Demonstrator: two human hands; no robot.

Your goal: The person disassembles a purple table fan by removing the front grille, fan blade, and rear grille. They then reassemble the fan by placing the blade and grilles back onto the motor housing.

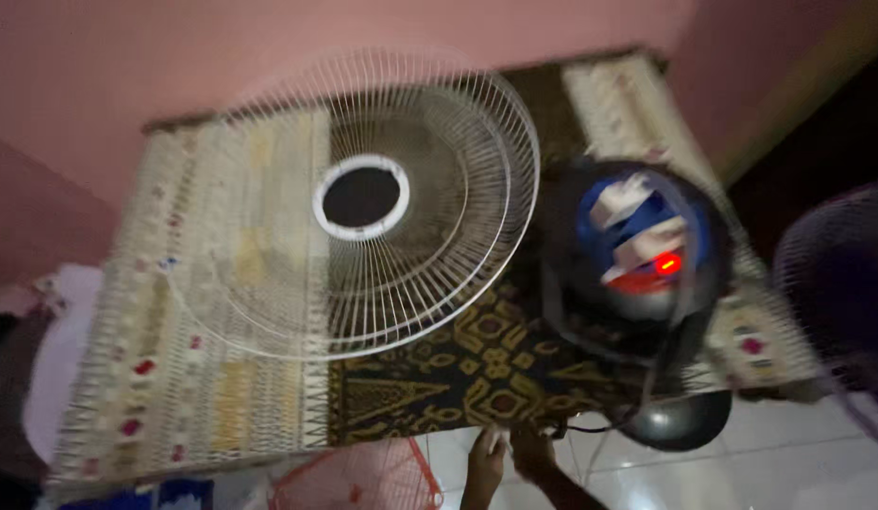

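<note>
The whole view is dim and blurred. My left hand and my right hand are close together at the near edge of a table covered by a patterned gold-and-dark cloth. A small white thing shows at my left hand's fingertips; the blur hides any grip. A thin black cable runs right from my right hand toward a dark round base. On the cloth lies a white wire fan grille. Beside it, to the right, is a fan body with blue blades and a red spot.
A red wire basket sits on the floor below the table's near edge. Another fan's dark grille stands at the right edge. White floor tiles show at lower right, pink walls behind the table.
</note>
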